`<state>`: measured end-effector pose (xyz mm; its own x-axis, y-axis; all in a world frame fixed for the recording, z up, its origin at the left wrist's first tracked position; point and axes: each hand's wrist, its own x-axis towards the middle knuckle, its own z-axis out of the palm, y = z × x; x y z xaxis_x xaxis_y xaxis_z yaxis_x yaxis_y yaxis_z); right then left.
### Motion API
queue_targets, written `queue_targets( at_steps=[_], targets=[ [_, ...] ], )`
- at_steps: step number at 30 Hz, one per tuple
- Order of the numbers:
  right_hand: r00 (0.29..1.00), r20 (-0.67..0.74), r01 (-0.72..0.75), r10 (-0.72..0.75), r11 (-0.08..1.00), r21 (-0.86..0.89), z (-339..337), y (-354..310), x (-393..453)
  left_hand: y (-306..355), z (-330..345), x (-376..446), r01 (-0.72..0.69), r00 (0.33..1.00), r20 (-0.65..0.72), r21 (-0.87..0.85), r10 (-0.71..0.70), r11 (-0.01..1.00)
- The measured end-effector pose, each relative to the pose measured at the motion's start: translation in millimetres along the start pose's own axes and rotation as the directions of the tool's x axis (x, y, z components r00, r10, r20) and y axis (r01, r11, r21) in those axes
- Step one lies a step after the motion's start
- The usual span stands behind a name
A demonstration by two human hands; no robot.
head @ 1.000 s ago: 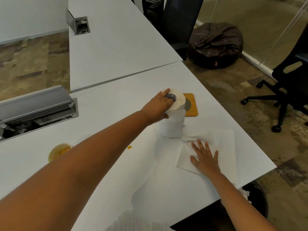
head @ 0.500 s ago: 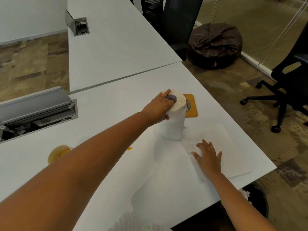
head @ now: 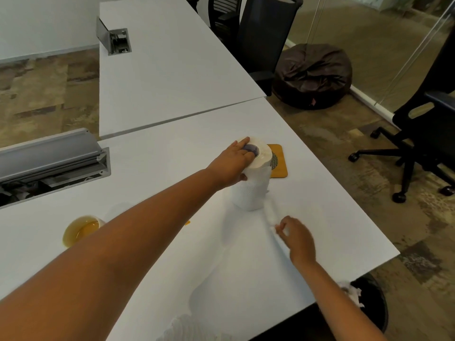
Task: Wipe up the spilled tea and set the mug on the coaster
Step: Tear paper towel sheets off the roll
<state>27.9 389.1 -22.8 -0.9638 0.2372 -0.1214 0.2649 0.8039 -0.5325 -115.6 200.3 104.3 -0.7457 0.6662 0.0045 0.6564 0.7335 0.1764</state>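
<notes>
On the white counter (head: 332,217), the left hand (head: 231,163) clasps the upright paper roll (head: 253,183) from above. The right hand (head: 299,239) pinches a pulled sheet (head: 270,215). The coaster (head: 279,161) sits behind the roll; the tea-filled mug (head: 81,228) stands far left.
</notes>
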Motion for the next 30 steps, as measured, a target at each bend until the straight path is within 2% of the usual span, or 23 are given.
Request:
queue_targets(
  at_steps=[2, 4, 6, 9, 11, 14, 16, 19, 22, 24, 27, 30],
  targets=[
    [0.994, 0.098, 0.07, -0.053, 0.981, -0.182, 20, -18, -18, 0, 0, 0, -0.001, 1.0, 0.006, -0.002, 0.001, 1.0],
    [0.983, 0.177, 0.097, -0.054, 0.965, -0.242, 38, -36, -32, 1, 0, -1, 0.002, 1.0, 0.009, -0.007, -0.002, 1.0],
    [0.967, 0.253, 0.073, -0.037, 0.988, -0.134, 51, -54, -39, 2, 0, -1, 0.01, 1.0, -0.002, -0.025, -0.01, 1.0],
    [0.922, 0.372, 0.089, -0.106, 0.994, 0.062, 62, -79, -35, 4, 1, -4, 0.014, 0.999, -0.028, -0.05, -0.016, 0.999],
    [0.911, 0.385, 0.11, -0.149, 0.987, 0.12, 63, -90, -28, 4, 2, -6, 0.007, 0.999, -0.04, -0.046, -0.009, 0.999],
    [0.93, 0.338, 0.085, -0.146, 0.978, 0.189, 55, -92, -18, 3, 4, -8, 0.015, 0.998, -0.062, -0.059, -0.019, 0.998],
    [0.957, 0.26, 0.058, -0.126, 0.965, 0.256, 42, -84, -12, 3, 4, -8, 0.022, 0.997, -0.075, -0.064, -0.027, 0.998],
    [0.997, 0.056, 0.027, -0.051, 0.929, 0.369, 14, -75, -1, 3, 6, -8, 0.043, 0.995, -0.085, -0.072, -0.049, 0.996],
    [0.99, -0.141, 0.05, 0.02, 0.876, 0.48, -20, -79, 14, 5, 6, -6, 0.046, 0.995, -0.081, -0.059, -0.051, 0.997],
    [0.977, -0.208, 0.142, -0.045, 0.866, 0.479, -40, -90, 25, 8, 5, -6, 0.035, 0.996, -0.079, -0.059, -0.04, 0.998],
    [0.952, -0.196, 0.288, -0.237, 0.911, 0.295, -55, -106, 40, 10, 4, -5, 0.023, 0.998, -0.064, -0.068, -0.027, 0.997],
    [0.95, -0.084, 0.313, -0.302, 0.931, 0.186, -59, -110, 51, 7, 2, -5, 0.034, 0.998, -0.042, -0.057, -0.037, 0.998]
  ],
)
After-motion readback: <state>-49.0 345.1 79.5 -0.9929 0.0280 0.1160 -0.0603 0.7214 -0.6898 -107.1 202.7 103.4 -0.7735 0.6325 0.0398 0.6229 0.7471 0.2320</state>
